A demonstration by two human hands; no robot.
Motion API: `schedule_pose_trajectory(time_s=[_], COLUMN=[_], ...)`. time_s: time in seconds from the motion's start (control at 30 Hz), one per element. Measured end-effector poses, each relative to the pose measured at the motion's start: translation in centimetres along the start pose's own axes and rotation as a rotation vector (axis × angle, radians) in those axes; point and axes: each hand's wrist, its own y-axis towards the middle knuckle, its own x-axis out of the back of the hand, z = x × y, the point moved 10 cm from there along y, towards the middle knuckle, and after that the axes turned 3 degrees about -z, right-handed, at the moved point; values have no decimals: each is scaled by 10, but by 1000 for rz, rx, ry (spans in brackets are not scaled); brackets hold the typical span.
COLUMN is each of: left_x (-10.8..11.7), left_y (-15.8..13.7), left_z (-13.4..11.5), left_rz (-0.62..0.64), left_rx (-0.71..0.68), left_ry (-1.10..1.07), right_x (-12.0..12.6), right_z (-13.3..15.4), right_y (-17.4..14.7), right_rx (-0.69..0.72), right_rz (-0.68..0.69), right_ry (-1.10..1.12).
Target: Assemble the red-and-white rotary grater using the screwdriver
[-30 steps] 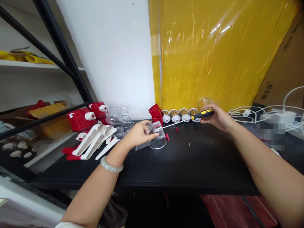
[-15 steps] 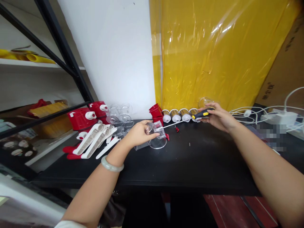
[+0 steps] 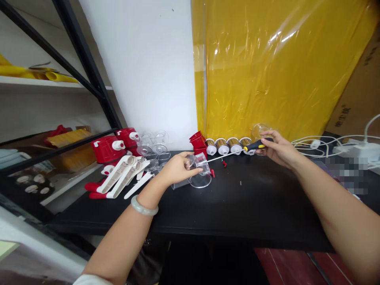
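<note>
My left hand (image 3: 181,168) is closed around a clear plastic part (image 3: 202,163) with a boxy end. In my right hand (image 3: 277,147) is a screwdriver (image 3: 257,145) with a black and yellow handle, gripped by the fingers. Its long thin shaft points left, and the tip is at the clear part's boxy end. Whether the tip sits on a screw is too small to make out. Beneath the held part a round clear piece (image 3: 200,186) lies on the black table. Small red pieces (image 3: 225,164) lie just right of my left hand.
Several grater drums (image 3: 222,147) with white ends line the back, beside red hoppers (image 3: 198,141). Leftward are red housings (image 3: 107,148), white handles (image 3: 118,180) and clear cups (image 3: 159,142). White cables (image 3: 314,144) run at the right. A black shelf frame (image 3: 86,75) stands left.
The whole view has shifted slightly, moving the scene a little to the right in the picture. Both hands keep their grips, and the screwdriver stays at the clear part.
</note>
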Motion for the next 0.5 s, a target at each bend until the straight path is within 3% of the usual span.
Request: schedule_pose_trajectory(time_s=[0.13,0.33,0.5], left_x=[0,1,5], left_y=[0,-1,-5], left_z=[-1,-5,-17], left_rz=[2,0,-17], left_rx=[-12,-51,-98], left_ry=[-4,-7,50], right_x=[13,1,8], right_z=[-10,-3,-6], right_y=[4,1,-1], right_rx=[-58,-59,-76], right_rz=[-79,-9,-55], right_ry=[-195,94,-133])
